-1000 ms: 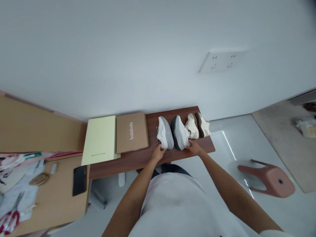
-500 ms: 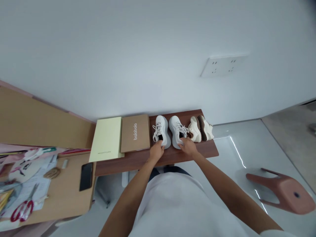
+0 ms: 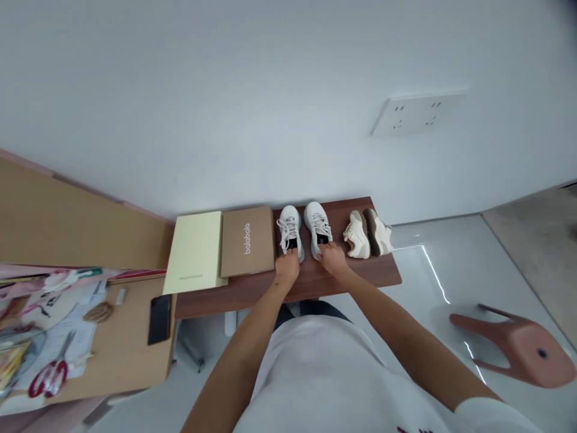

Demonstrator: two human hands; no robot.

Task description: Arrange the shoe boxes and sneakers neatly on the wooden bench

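Observation:
Two larger white sneakers stand upright side by side on a narrow brown wooden table (image 3: 252,290), toes toward the wall. My left hand (image 3: 287,266) grips the heel of the left white sneaker (image 3: 290,224), its fingers closed over the collar. The right white sneaker (image 3: 318,221) has its heel in my right hand (image 3: 332,258), also closed. To the right of them lies a pair of smaller cream sneakers, one cream sneaker (image 3: 359,237) on its side with the other cream sneaker (image 3: 382,234) beside it, brown sole showing.
A brown shoebox (image 3: 247,246) and a pale yellow box (image 3: 193,249) sit left on the table. On the cardboard-coloured desk (image 3: 130,361) are a phone (image 3: 159,320), red-handled scissors (image 3: 51,373) and papers. A pink stool (image 3: 525,352) lies tipped at right; a socket plate (image 3: 419,113) is on the wall.
Both white sneakers have turned to point nearly straight at the wall and moved slightly toward it and left. My hands moved with them, now holding over the heel collars.

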